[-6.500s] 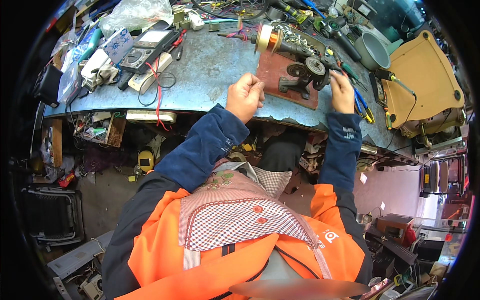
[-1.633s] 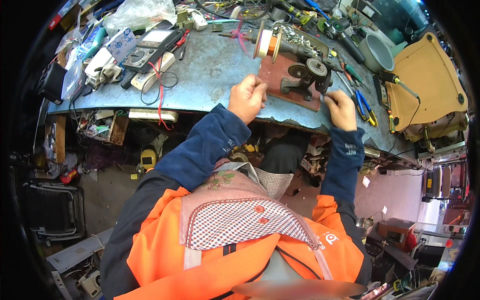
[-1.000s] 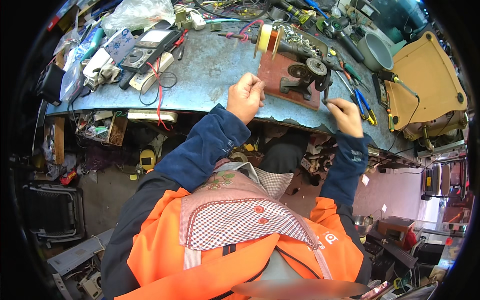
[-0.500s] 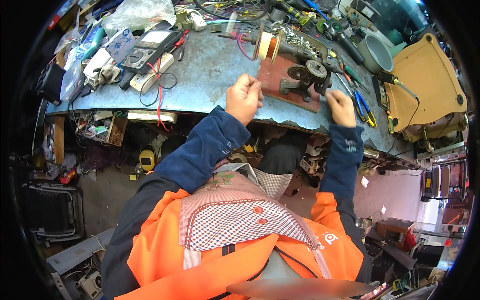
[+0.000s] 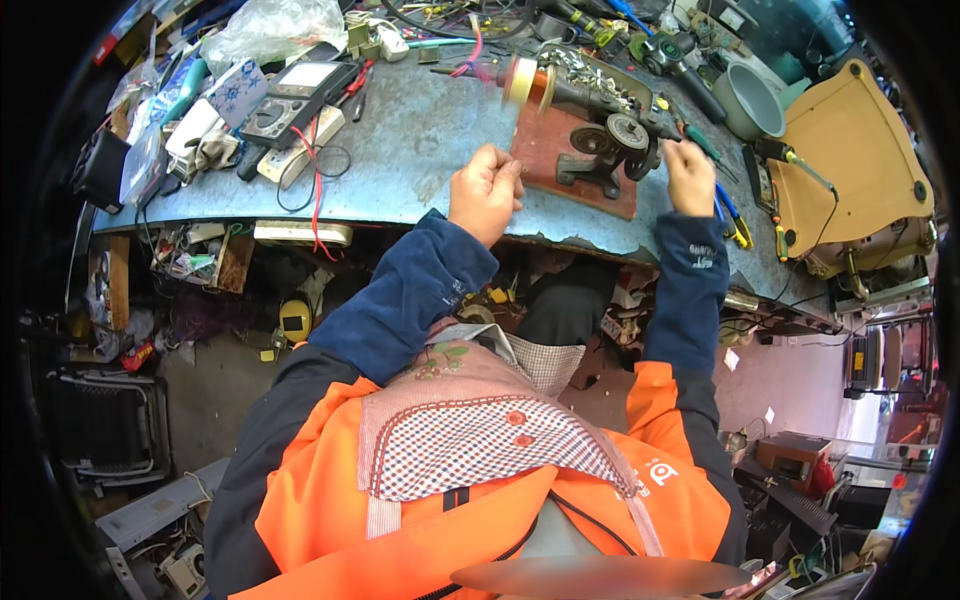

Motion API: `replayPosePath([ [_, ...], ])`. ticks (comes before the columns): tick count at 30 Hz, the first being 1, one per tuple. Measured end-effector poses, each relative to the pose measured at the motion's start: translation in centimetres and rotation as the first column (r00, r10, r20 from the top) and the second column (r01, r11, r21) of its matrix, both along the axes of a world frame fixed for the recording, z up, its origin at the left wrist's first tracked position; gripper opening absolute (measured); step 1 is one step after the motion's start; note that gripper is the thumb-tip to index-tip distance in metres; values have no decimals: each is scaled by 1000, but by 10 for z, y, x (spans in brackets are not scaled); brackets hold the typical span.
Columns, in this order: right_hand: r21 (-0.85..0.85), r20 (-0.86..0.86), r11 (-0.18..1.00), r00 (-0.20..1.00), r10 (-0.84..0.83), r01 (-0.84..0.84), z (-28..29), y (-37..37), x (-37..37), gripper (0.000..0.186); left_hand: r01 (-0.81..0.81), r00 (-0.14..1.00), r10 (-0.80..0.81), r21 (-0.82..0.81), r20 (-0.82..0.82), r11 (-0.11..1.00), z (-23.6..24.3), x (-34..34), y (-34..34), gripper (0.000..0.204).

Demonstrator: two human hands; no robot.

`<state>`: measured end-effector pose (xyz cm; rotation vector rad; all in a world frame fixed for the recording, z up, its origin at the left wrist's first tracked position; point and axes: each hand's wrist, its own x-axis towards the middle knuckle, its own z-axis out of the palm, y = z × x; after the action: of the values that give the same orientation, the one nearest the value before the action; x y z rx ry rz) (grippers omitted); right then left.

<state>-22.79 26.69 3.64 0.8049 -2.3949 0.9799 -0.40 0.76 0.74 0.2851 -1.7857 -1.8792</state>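
Observation:
A hand-cranked winding machine (image 5: 600,155) with dark metal gears stands on a reddish board (image 5: 548,140). Its shaft carries a spool (image 5: 522,82) with pale yellow flanges and an orange core, smeared by motion. Pink thread or tubing (image 5: 470,62) shows on the shaft's left end. Just left of the board, my left hand (image 5: 486,192) is closed in a pinch; whatever lies between the fingertips is too fine to make out. At the machine's right side, my right hand (image 5: 690,178) is curled around the crank, its handle mostly hidden by the fingers.
Left on the blue bench (image 5: 400,150) lie a multimeter (image 5: 290,100) with red and black leads and a power strip (image 5: 300,150). Blue-handled pliers (image 5: 735,215), screwdrivers, a grey bowl (image 5: 752,103) and a tan panel (image 5: 850,165) crowd the right. A metal-filled tray sits behind the machine.
My right hand has swung upward, away from me, beside the machine. The spool and the pink strand have changed position as the shaft turns. My left hand has barely shifted.

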Motion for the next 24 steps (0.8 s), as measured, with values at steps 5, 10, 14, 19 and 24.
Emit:
replayPosePath([
  [5,-21,376,970,897,233,-243,3,33,84,18,6,1000,-6,23,-18,1000,-3,1,-2,12],
  [10,-394,292,866,851,437,-309,51,36,82,14,11,999,-11,19,-37,1000,-4,1,-1,12],
  [14,-595,151,787,939,309,-163,42,-3,33,13,19,1000,-18,43,-26,999,-7,-2,-1,11],
  [19,33,-72,999,997,27,-25,-4,7,19,23,5,1000,-5,34,-17,999,-5,-1,-1,11],
  [24,-2,316,945,896,311,-327,16,41,78,15,0,1000,0,-9,-5,1000,-1,3,-2,11],
])
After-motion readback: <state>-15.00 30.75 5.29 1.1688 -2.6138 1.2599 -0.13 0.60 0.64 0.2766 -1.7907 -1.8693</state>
